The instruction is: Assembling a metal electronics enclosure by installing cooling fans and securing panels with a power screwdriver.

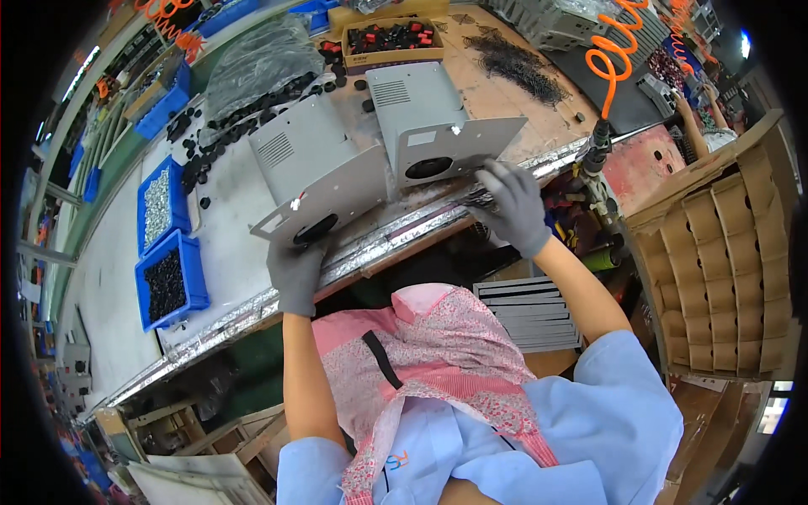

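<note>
Two grey sheet-metal housings with slotted vents stand side by side at the table's near edge: the left housing (290,151) and the right housing (418,99). Each has a flared front panel with a round black opening. My left hand (296,276), in a grey glove, is against the lower edge of the left housing's panel; its fingertips are partly hidden there. Beside the right housing's panel, my gloved right hand (515,210) has its fingers curled around a small bunch of dark, thin, wiry pieces (478,199).
Blue bins hold silver parts (157,206) and black screws (167,284) at left. Behind the housings are a carton of black and red parts (393,42) and a black wire pile (518,66). An air tool (598,145) hangs from an orange coil at right, near a cardboard divider (715,269).
</note>
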The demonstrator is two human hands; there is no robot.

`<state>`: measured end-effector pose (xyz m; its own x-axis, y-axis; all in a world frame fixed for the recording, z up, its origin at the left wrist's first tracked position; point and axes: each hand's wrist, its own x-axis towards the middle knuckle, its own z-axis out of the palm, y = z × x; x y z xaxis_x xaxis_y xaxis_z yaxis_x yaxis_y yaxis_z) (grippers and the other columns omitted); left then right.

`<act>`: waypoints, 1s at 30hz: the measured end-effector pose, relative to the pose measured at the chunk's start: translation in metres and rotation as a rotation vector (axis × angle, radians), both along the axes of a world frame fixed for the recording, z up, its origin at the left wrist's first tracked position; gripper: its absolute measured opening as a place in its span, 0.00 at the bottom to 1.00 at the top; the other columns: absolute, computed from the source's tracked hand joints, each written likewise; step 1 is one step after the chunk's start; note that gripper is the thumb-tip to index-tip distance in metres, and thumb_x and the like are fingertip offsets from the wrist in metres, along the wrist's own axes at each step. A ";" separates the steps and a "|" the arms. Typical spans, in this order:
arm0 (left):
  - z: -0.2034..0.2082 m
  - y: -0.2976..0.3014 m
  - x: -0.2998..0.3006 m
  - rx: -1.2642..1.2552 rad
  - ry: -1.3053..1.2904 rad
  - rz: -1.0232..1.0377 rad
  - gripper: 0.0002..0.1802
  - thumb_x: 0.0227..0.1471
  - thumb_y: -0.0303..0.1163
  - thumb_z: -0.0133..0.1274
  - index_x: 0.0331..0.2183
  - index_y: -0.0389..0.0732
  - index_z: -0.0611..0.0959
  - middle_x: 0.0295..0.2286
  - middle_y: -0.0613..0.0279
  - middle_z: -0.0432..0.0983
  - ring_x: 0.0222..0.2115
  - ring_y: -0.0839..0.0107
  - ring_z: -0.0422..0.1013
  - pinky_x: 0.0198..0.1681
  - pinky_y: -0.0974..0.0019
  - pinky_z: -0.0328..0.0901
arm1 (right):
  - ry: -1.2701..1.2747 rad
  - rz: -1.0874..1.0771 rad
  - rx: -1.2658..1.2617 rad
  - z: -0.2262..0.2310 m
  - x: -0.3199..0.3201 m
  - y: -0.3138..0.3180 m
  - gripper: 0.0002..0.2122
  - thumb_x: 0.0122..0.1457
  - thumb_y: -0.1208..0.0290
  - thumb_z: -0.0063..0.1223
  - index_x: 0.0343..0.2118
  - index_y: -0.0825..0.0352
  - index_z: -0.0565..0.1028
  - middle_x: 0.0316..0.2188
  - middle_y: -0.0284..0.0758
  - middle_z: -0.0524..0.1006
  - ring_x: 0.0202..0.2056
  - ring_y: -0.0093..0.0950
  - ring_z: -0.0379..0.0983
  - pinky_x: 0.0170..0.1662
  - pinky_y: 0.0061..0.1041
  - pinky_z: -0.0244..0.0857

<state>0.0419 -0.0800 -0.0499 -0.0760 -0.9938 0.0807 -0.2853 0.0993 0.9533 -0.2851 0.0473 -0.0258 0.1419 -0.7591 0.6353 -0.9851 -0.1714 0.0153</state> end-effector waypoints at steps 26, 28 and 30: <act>0.002 0.065 0.017 -0.491 0.064 0.115 0.17 0.43 0.24 0.60 0.40 0.40 0.81 0.36 0.61 0.74 0.29 0.73 0.70 0.31 0.73 0.66 | -0.535 0.251 0.092 0.027 0.114 -0.020 0.28 0.35 0.61 0.71 0.38 0.64 0.68 0.37 0.39 0.70 0.41 0.41 0.69 0.44 0.34 0.64; 0.019 0.078 0.010 -0.371 0.036 -0.090 0.14 0.45 0.28 0.61 0.38 0.40 0.81 0.35 0.61 0.75 0.28 0.72 0.71 0.30 0.72 0.66 | -0.540 0.271 0.066 0.022 0.134 -0.029 0.28 0.36 0.61 0.71 0.38 0.64 0.68 0.37 0.39 0.70 0.41 0.40 0.68 0.43 0.34 0.64; 0.021 0.075 0.004 -0.391 -0.027 -0.166 0.13 0.47 0.31 0.60 0.37 0.38 0.81 0.32 0.59 0.75 0.28 0.70 0.72 0.30 0.69 0.67 | -0.592 0.310 0.102 0.018 0.154 -0.038 0.23 0.41 0.65 0.67 0.38 0.64 0.68 0.36 0.39 0.69 0.40 0.40 0.69 0.41 0.34 0.65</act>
